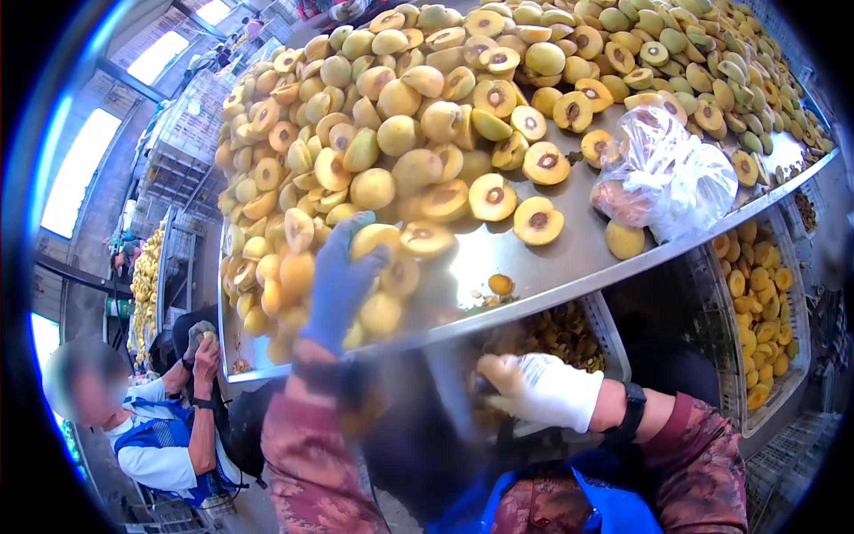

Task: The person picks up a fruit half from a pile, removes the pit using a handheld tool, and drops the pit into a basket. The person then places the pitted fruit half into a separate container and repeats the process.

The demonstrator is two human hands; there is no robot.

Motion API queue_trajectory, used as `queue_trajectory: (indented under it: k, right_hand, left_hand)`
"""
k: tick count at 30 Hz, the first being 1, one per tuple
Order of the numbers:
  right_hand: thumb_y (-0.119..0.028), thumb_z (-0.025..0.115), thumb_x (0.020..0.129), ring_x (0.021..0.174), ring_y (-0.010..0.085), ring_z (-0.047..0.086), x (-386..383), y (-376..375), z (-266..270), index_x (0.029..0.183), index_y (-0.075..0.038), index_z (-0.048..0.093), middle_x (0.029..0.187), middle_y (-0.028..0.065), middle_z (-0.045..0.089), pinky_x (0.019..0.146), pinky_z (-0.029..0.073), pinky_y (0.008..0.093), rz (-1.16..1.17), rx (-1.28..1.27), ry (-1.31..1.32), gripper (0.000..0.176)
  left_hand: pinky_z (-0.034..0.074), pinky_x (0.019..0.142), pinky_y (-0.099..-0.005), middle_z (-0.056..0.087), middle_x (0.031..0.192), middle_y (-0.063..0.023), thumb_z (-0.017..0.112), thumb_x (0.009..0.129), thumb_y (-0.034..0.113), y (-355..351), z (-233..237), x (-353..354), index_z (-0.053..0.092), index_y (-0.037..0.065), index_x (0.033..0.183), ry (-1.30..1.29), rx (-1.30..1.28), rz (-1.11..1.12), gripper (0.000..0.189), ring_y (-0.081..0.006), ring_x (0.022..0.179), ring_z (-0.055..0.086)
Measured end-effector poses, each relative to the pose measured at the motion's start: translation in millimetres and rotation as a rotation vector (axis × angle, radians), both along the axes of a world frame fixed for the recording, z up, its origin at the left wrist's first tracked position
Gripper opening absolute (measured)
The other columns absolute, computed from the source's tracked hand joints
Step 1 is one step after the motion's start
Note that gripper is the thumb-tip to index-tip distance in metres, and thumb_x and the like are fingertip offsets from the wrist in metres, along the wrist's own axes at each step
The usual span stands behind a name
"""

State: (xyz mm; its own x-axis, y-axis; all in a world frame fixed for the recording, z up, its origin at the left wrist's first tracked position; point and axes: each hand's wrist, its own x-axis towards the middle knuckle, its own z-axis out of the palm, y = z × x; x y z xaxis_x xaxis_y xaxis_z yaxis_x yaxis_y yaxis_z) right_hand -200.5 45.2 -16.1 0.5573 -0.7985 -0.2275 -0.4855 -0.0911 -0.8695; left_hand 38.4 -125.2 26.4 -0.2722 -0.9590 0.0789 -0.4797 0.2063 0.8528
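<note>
My left hand (340, 280), in a blue-grey glove, reaches onto the near edge of a large heap of yellow peaches (400, 133). Its thumb and fingers curl around a peach half (375, 238). Beside it lies another cut half (427, 238), slightly blurred. My right hand (538, 389), in a white glove, hovers in front of the table edge with its fingers closed. Something small and dark shows at its fingertips, too blurred to name. Many halves have a brown stone or hollow, such as the peach half (538, 221) on the bare metal.
The metal table (534, 276) has a raised rim. A plastic bag (667, 173) lies on it. Below stand a crate of scraps (574, 334) and a crate of peach halves (761, 311). At left, a person (169, 427) in a blue apron works close by.
</note>
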Motion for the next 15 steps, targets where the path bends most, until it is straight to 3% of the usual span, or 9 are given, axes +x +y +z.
queue_trajectory:
  k: [1,2,3,5,6,9,10,13,15]
  right_hand:
    - [-0.02,0.064,0.088,0.084,0.0394,0.066,1,-2,2,0.108,-0.005,0.055,0.091,0.0213,0.066,0.072,0.052,0.0445,-0.052,-0.019,-0.078,0.027]
    - [-0.019,0.066,0.087,0.085,0.0394,0.065,0,-2,4,0.108,-0.005,0.055,0.089,0.0218,0.065,0.074,0.052,0.0425,-0.142,-0.017,-0.231,0.028]
    - [-0.02,0.068,0.086,0.089,0.0393,0.065,-1,-4,19,0.11,-0.005,0.054,0.093,0.0217,0.064,0.076,0.051,0.0411,-0.195,0.021,-0.224,0.032]
    - [-0.021,0.07,0.085,0.092,0.0397,0.063,3,-5,17,0.112,-0.006,0.052,0.098,0.0218,0.063,0.078,0.05,0.0413,-0.296,-0.064,-0.332,0.036]
    - [-0.021,0.069,0.086,0.092,0.0398,0.062,2,-6,18,0.114,-0.006,0.05,0.1,0.0221,0.062,0.078,0.05,0.0415,-0.298,-0.027,-0.287,0.037]
    - [-0.025,0.062,0.089,0.089,0.0419,0.064,7,-7,9,0.118,-0.001,0.048,0.096,0.027,0.063,0.075,0.05,0.0465,-0.31,-0.126,-0.327,0.04]
    - [-0.024,0.062,0.089,0.088,0.0435,0.063,9,-7,7,0.113,0.002,0.048,0.094,0.0282,0.063,0.074,0.05,0.0478,-0.342,-0.218,-0.32,0.037]
    - [-0.023,0.061,0.089,0.086,0.0454,0.063,6,-9,14,0.108,0.002,0.048,0.091,0.0284,0.063,0.073,0.049,0.0496,-0.336,-0.165,-0.163,0.034]
    - [-0.023,0.06,0.09,0.084,0.0458,0.062,9,-8,7,0.107,0.002,0.048,0.088,0.0278,0.063,0.072,0.049,0.0507,-0.372,-0.218,-0.154,0.033]
  left_hand:
    - [0.05,0.091,-0.0294,0.062,0.116,-0.0109,0.065,0.085,0.009,23,15,-12,0.052,-0.004,0.129,0.309,0.182,0.037,0.047,-0.0193,0.101,0.062]
    - [0.051,0.09,-0.0296,0.062,0.116,-0.011,0.065,0.088,0.014,42,18,-19,0.053,-0.004,0.128,0.508,0.281,0.076,0.046,-0.0193,0.101,0.063]
    - [0.052,0.09,-0.0298,0.062,0.115,-0.0111,0.065,0.09,0.019,59,17,-26,0.053,-0.004,0.127,0.709,0.378,0.113,0.045,-0.0192,0.1,0.063]
    - [0.053,0.088,-0.0307,0.062,0.114,-0.0111,0.059,0.096,0.033,88,15,-40,0.054,-0.002,0.127,0.913,0.488,0.216,0.047,-0.0197,0.099,0.062]
    - [0.053,0.089,-0.0339,0.062,0.113,-0.0116,0.049,0.099,0.046,97,6,-45,0.055,-0.001,0.126,0.959,0.506,0.251,0.054,-0.021,0.1,0.062]
    - [0.058,0.08,-0.0402,0.064,0.116,-0.0112,0.043,0.1,0.049,112,-3,-72,0.056,0.002,0.126,1.187,0.544,0.337,0.056,-0.0234,0.101,0.065]
    - [0.056,0.083,-0.0385,0.064,0.115,-0.011,0.04,0.1,0.05,116,-16,-72,0.057,0.0,0.125,1.127,0.497,0.308,0.058,-0.023,0.102,0.064]
    - [0.054,0.086,-0.0363,0.064,0.115,-0.0107,0.04,0.101,0.049,126,-20,-86,0.057,0.0,0.126,1.056,0.445,0.376,0.057,-0.0219,0.103,0.063]
    - [0.052,0.089,-0.0344,0.064,0.116,-0.0115,0.038,0.102,0.048,130,-24,-87,0.056,-0.001,0.125,0.954,0.351,0.3,0.057,-0.0227,0.104,0.062]
